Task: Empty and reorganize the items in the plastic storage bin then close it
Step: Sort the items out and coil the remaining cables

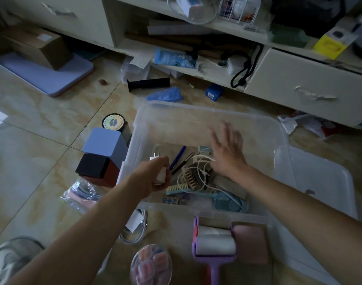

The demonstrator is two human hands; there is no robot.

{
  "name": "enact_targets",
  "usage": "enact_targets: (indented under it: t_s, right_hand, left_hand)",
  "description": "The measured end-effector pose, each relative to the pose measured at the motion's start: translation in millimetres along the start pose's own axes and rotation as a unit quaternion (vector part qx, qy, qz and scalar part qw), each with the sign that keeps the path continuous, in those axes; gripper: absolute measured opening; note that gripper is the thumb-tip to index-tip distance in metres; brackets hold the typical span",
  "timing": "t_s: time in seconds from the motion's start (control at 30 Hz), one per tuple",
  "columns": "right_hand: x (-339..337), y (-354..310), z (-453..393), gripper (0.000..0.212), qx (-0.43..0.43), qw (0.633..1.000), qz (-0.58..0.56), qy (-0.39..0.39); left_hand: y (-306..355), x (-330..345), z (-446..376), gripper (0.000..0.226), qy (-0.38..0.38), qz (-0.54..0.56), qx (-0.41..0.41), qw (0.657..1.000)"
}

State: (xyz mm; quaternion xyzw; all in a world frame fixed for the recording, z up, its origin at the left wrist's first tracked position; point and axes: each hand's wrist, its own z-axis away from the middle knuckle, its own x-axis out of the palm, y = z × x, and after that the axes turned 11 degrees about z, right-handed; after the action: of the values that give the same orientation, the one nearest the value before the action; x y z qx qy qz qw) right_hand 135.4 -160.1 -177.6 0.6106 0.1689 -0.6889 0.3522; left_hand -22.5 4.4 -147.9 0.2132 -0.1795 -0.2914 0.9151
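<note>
Left hand grips white charger; blurred right hand seemingly spread.

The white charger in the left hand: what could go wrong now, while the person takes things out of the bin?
1. The left hand grips the white charger while a thin white cable lies looped over the combs; if they are connected, lifting could drag those items out.
2. The right hand, open over the clutter, could catch in the same loops.
3. The lint roller lies close to the plastic bin and could be knocked.
</note>
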Motion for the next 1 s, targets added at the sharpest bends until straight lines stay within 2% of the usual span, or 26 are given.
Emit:
enact_targets:
  t_s: [0.03, 0.1, 0.17, 0.2, 0.27, 0.3, 0.37, 0.4, 0.47, 0.53, 0.57, 0.6, 0.67, 0.7, 0.73, 0.77, 0.8, 0.83, 0.87, 0.9, 0.93, 1.0]
  right_hand:
    - [1.0, -6.5, -3.1, 0.103, -0.104, 0.994, 0.005, 0.027]
    - [1.2, -27.1, -4.8, 0.072, -0.27, 0.963, -0.007, 0.0]
    - [6.0, -45.2, -1.2, 0.022, -0.291, 0.954, -0.048, -0.056]
    - [10.7, -51.1, 0.3, 0.017, -0.26, 0.959, -0.065, -0.089]
    - [21.1, -60.0, 1.5, 0.028, -0.199, 0.967, -0.073, -0.143]
    - [26.4, -63.4, 0.9, 0.044, -0.178, 0.963, -0.086, -0.18]
    - [31.9, -69.1, -2.2, 0.067, -0.187, 0.946, -0.053, -0.259]
    - [32.5, -72.8, -3.4, 0.067, -0.204, 0.936, -0.014, -0.288]
    - [36.7, -77.2, -2.7, 0.054, -0.217, 0.925, 0.034, -0.309]
    - [36.8, -77.6, -1.5, 0.035, -0.197, 0.943, 0.024, -0.268]
    - [33.7, -76.0, -1.1, 0.021, -0.157, 0.96, -0.014, -0.231]
    - [30.0, -73.2, -1.5, 0.018, -0.105, 0.973, -0.083, -0.189]
    - [18.7, -63.8, -5.8, 0.036, -0.012, 0.97, -0.234, -0.062]
    - [9.0, -58.5, -7.5, 0.037, 0.017, 0.948, -0.316, -0.024]
    - [-1.0, -52.8, -9.5, 0.03, 0.037, 0.907, -0.419, -0.022]
    - [-10.6, -48.4, -10.8, 0.021, 0.044, 0.84, -0.538, -0.05]
    - [-19.5, -43.8, -11.1, 0.014, 0.042, 0.757, -0.645, -0.091]
    - [-27.2, -38.3, -10.2, 0.017, 0.038, 0.679, -0.723, -0.125]
    - [-31.2, -32.5, -8.1, 0.025, 0.042, 0.626, -0.763, -0.157]
    - [-32.4, -27.9, -5.7, 0.03, 0.045, 0.596, -0.78, -0.188]
    - [-33.6, -24.0, -3.6, 0.029, 0.044, 0.581, -0.783, -0.219]
    - [-32.2, -20.6, 0.8, 0.021, 0.026, 0.568, -0.774, -0.278]
  left_hand:
    - [-1.5, 0.6, -1.2, 0.004, 0.002, -0.006, 0.0, 1.0]
    - [-3.6, 0.9, -4.0, 0.003, 0.009, -0.016, 0.006, 1.0]
    - [-4.0, 0.0, -6.7, 0.004, 0.016, -0.029, 0.017, 0.999]
    - [-3.8, -0.4, -7.7, 0.005, 0.019, -0.036, 0.021, 0.999]
    - [-3.6, -1.4, -9.3, 0.005, 0.022, -0.033, 0.027, 0.999]
    - [-3.6, -1.6, -9.3, 0.005, 0.022, -0.028, 0.025, 0.999]
    - [-4.5, -1.3, -9.8, 0.004, 0.017, -0.022, 0.017, 0.999]
    - [-5.7, -1.5, -10.6, 0.004, 0.016, -0.024, 0.013, 0.999]
    - [-8.6, -1.9, -12.1, 0.006, 0.017, -0.026, 0.007, 0.999]
    - [-10.2, -3.2, -13.8, 0.01, 0.02, -0.022, 0.005, 1.0]
    - [-10.0, -4.1, -14.6, 0.013, 0.022, -0.012, 0.004, 1.0]
    - [-9.1, -5.1, -15.7, 0.015, 0.021, 0.007, 0.003, 1.0]
    - [-5.3, -6.2, -16.1, 0.019, 0.009, 0.072, -0.003, 0.997]
    - [-3.0, -6.6, -15.3, 0.021, 0.001, 0.103, -0.007, 0.995]
    - [-0.6, -6.9, -14.6, 0.024, -0.007, 0.126, -0.011, 0.992]
    - [1.7, -6.8, -12.5, 0.026, -0.018, 0.145, -0.016, 0.989]
    - [3.5, -6.8, -11.7, 0.027, -0.029, 0.159, -0.017, 0.987]
    - [5.4, -6.4, -10.2, 0.027, -0.04, 0.175, -0.017, 0.984]
    - [6.6, -6.0, -9.9, 0.027, -0.053, 0.196, -0.016, 0.979]
    - [7.5, -5.7, -9.4, 0.027, -0.068, 0.22, -0.015, 0.973]
    - [8.0, -5.3, -9.4, 0.029, -0.086, 0.244, -0.012, 0.966]
    - [8.3, -4.6, -10.5, 0.031, -0.123, 0.29, -0.008, 0.949]
